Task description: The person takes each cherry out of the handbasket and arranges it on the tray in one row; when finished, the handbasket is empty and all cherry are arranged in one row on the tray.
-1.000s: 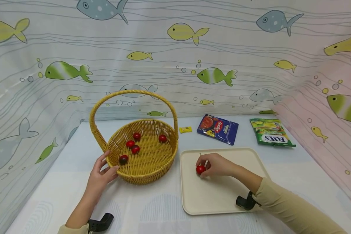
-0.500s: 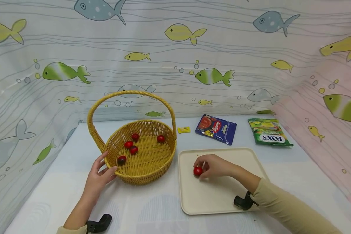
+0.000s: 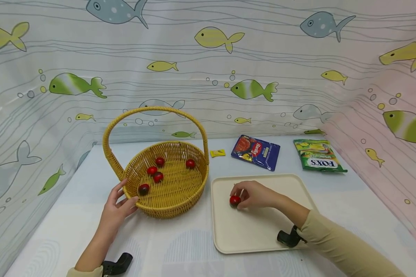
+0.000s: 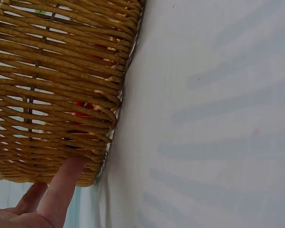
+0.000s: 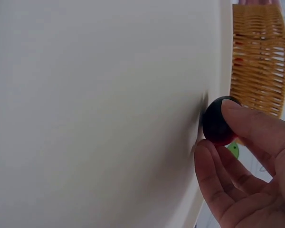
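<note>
My right hand (image 3: 254, 194) pinches a dark red cherry (image 3: 234, 201) between thumb and fingertips, low over the left part of a cream tray (image 3: 263, 234). In the right wrist view, the cherry (image 5: 217, 124) shows a dark side, with the thumb against it and a finger right below. A yellow wicker basket (image 3: 173, 211) with a tall handle stands left of the tray. Several red cherries (image 3: 158, 177) lie inside it. Spread fingers of my left hand (image 3: 116, 209) touch the basket's near left side. The left wrist view shows a straight digit against the woven wall (image 4: 52, 95).
Behind the tray lie a blue Barilla pouch (image 3: 255, 152) and a small yellow packet (image 3: 217, 153). A green Fox's bag (image 3: 319, 156) is at the back right. A fish-print curtain (image 3: 187, 88) closes off the back and sides.
The cherry in my right fingers has turned slightly, with more of its dark underside in sight. My left hand and the basket stay where they were.
</note>
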Action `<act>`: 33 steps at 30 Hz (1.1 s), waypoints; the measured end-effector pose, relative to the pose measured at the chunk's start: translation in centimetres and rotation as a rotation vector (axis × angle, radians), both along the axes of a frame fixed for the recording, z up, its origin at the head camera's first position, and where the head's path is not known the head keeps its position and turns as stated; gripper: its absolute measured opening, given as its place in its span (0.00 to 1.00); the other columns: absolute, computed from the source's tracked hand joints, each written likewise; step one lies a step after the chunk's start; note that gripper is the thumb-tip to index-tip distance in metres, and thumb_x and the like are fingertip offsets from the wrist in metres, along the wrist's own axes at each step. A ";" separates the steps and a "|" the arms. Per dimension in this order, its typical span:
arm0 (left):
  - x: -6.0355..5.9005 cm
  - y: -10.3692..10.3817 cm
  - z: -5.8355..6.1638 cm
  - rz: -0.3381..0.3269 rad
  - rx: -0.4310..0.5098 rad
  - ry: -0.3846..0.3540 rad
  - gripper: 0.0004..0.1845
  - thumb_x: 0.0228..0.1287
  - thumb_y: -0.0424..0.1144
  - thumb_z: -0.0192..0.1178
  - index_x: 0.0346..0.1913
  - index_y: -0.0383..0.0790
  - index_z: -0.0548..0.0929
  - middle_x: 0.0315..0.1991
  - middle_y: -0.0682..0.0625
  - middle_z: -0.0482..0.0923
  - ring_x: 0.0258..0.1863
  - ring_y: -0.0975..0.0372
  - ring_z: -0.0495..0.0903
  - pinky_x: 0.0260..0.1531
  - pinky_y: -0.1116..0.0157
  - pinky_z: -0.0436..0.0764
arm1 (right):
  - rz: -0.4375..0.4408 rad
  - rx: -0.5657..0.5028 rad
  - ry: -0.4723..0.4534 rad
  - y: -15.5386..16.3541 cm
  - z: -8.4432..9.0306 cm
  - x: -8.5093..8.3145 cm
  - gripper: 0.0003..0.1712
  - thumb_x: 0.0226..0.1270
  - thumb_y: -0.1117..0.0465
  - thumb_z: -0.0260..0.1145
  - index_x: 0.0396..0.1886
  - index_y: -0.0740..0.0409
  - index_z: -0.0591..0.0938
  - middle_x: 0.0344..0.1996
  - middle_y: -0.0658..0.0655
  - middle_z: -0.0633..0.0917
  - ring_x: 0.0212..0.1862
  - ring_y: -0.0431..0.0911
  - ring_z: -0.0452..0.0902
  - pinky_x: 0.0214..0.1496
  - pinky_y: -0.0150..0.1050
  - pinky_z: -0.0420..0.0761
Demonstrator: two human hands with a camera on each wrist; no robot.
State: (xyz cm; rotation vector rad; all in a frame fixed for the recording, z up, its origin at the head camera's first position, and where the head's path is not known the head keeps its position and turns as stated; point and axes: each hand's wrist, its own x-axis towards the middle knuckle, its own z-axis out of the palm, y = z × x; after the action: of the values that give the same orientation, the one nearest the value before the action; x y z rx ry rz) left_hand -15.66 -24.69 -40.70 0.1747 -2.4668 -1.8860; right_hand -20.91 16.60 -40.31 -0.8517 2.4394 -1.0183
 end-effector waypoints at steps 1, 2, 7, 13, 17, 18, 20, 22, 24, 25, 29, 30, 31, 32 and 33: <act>0.0 0.0 0.1 -0.001 0.001 -0.004 0.38 0.66 0.41 0.56 0.73 0.51 0.47 0.68 0.35 0.48 0.59 0.47 0.64 0.41 0.68 0.80 | 0.008 -0.004 -0.001 -0.1 0.0 0.0 0.17 0.51 0.66 0.73 0.42 0.55 0.81 0.35 0.50 0.80 0.34 0.43 0.76 0.36 0.33 0.79; 0.1 0.0 0.2 -0.008 0.001 -0.007 0.38 0.67 0.41 0.55 0.74 0.50 0.46 0.68 0.35 0.47 0.60 0.46 0.63 0.41 0.67 0.80 | 0.016 -0.006 -0.001 -0.1 0.1 0.0 0.17 0.51 0.67 0.73 0.42 0.55 0.81 0.35 0.50 0.80 0.34 0.43 0.77 0.36 0.34 0.79; 0.1 0.1 0.4 -0.012 -0.004 -0.011 0.38 0.68 0.40 0.54 0.74 0.48 0.45 0.68 0.33 0.47 0.60 0.44 0.62 0.42 0.67 0.80 | 0.028 -0.005 -0.004 -0.2 0.3 0.0 0.17 0.50 0.67 0.73 0.42 0.55 0.81 0.35 0.51 0.80 0.34 0.43 0.77 0.36 0.33 0.80; 0.1 0.2 0.2 0.013 -0.009 0.000 0.37 0.66 0.38 0.56 0.73 0.48 0.48 0.67 0.35 0.50 0.57 0.49 0.66 0.39 0.69 0.81 | 0.029 0.010 0.032 -0.1 0.8 -0.2 0.18 0.50 0.68 0.73 0.43 0.58 0.81 0.35 0.52 0.80 0.35 0.44 0.78 0.36 0.32 0.80; 0.2 0.2 0.3 0.005 0.000 0.006 0.38 0.66 0.39 0.55 0.73 0.48 0.48 0.67 0.34 0.49 0.59 0.45 0.64 0.40 0.67 0.81 | 0.034 0.005 0.051 0.0 1.8 -0.3 0.18 0.51 0.68 0.72 0.44 0.61 0.80 0.36 0.54 0.81 0.35 0.44 0.77 0.36 0.32 0.80; 0.2 0.2 0.3 -0.001 0.003 0.002 0.38 0.67 0.39 0.55 0.73 0.48 0.47 0.68 0.34 0.48 0.59 0.44 0.63 0.41 0.67 0.80 | 0.036 0.000 0.056 0.0 2.2 -0.3 0.18 0.51 0.69 0.71 0.44 0.62 0.80 0.36 0.55 0.81 0.35 0.44 0.77 0.36 0.32 0.80; 0.1 0.1 0.1 0.004 0.001 0.012 0.38 0.66 0.40 0.56 0.73 0.49 0.48 0.67 0.33 0.48 0.58 0.45 0.64 0.40 0.67 0.81 | 0.041 -0.010 0.069 0.0 2.9 -0.5 0.18 0.52 0.68 0.71 0.45 0.62 0.80 0.37 0.56 0.81 0.36 0.45 0.77 0.37 0.32 0.80; 0.0 -0.1 -0.3 0.002 -0.004 0.018 0.38 0.65 0.41 0.57 0.73 0.51 0.49 0.67 0.33 0.49 0.57 0.48 0.66 0.39 0.68 0.81 | 0.041 -0.023 0.082 -0.1 3.7 -0.6 0.19 0.52 0.68 0.71 0.45 0.61 0.80 0.38 0.58 0.81 0.37 0.47 0.78 0.38 0.32 0.80; -0.2 -0.4 -0.9 0.004 -0.015 0.028 0.38 0.65 0.43 0.58 0.73 0.54 0.50 0.66 0.33 0.49 0.55 0.52 0.68 0.38 0.69 0.81 | 0.038 -0.034 0.095 -0.3 4.5 -0.8 0.19 0.52 0.68 0.71 0.46 0.59 0.80 0.39 0.57 0.81 0.39 0.49 0.78 0.40 0.32 0.80; -0.3 -0.6 -1.2 0.003 -0.018 0.036 0.38 0.64 0.44 0.58 0.73 0.55 0.51 0.66 0.33 0.50 0.54 0.53 0.69 0.38 0.68 0.81 | 0.037 -0.039 0.099 -0.5 4.9 -0.8 0.20 0.52 0.67 0.71 0.46 0.58 0.80 0.39 0.55 0.81 0.39 0.50 0.78 0.40 0.31 0.80; -0.9 -1.2 -2.5 0.003 -0.028 0.044 0.38 0.63 0.47 0.59 0.72 0.61 0.51 0.67 0.35 0.50 0.55 0.52 0.68 0.39 0.66 0.81 | 0.039 -0.058 0.114 -1.2 6.4 -1.1 0.20 0.52 0.67 0.72 0.47 0.57 0.80 0.39 0.51 0.81 0.40 0.49 0.78 0.41 0.31 0.80; -0.9 -1.3 -2.6 0.004 -0.028 0.045 0.38 0.63 0.48 0.59 0.72 0.62 0.51 0.67 0.36 0.50 0.56 0.51 0.68 0.39 0.66 0.81 | 0.043 -0.062 0.116 -1.4 6.7 -1.2 0.20 0.52 0.67 0.72 0.47 0.57 0.80 0.39 0.51 0.81 0.40 0.48 0.78 0.41 0.31 0.80; -1.0 -1.3 -2.8 0.005 -0.028 0.045 0.38 0.63 0.48 0.59 0.72 0.62 0.51 0.67 0.36 0.50 0.56 0.50 0.67 0.39 0.65 0.81 | 0.046 -0.065 0.120 -1.7 7.0 -1.3 0.20 0.52 0.67 0.72 0.47 0.57 0.80 0.40 0.51 0.81 0.40 0.47 0.78 0.41 0.31 0.80; -1.0 -1.3 -2.8 0.007 -0.029 0.045 0.38 0.63 0.48 0.59 0.72 0.62 0.51 0.67 0.36 0.50 0.57 0.49 0.67 0.39 0.65 0.81 | 0.049 -0.069 0.125 -2.0 7.3 -1.3 0.20 0.52 0.67 0.71 0.47 0.57 0.80 0.40 0.51 0.81 0.40 0.46 0.78 0.41 0.31 0.80; -1.0 -1.3 -2.9 0.006 -0.029 0.047 0.38 0.63 0.48 0.59 0.72 0.62 0.51 0.67 0.36 0.50 0.57 0.49 0.67 0.39 0.65 0.81 | 0.053 -0.071 0.128 -2.2 7.6 -1.4 0.20 0.53 0.67 0.71 0.47 0.57 0.80 0.41 0.51 0.81 0.40 0.45 0.78 0.42 0.32 0.80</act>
State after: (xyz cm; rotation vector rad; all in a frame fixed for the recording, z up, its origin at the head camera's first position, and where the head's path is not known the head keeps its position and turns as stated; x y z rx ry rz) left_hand -16.70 -26.03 -43.55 0.1354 -2.4589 -1.8291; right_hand -22.27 14.37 -32.69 -1.0292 2.4830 -1.0677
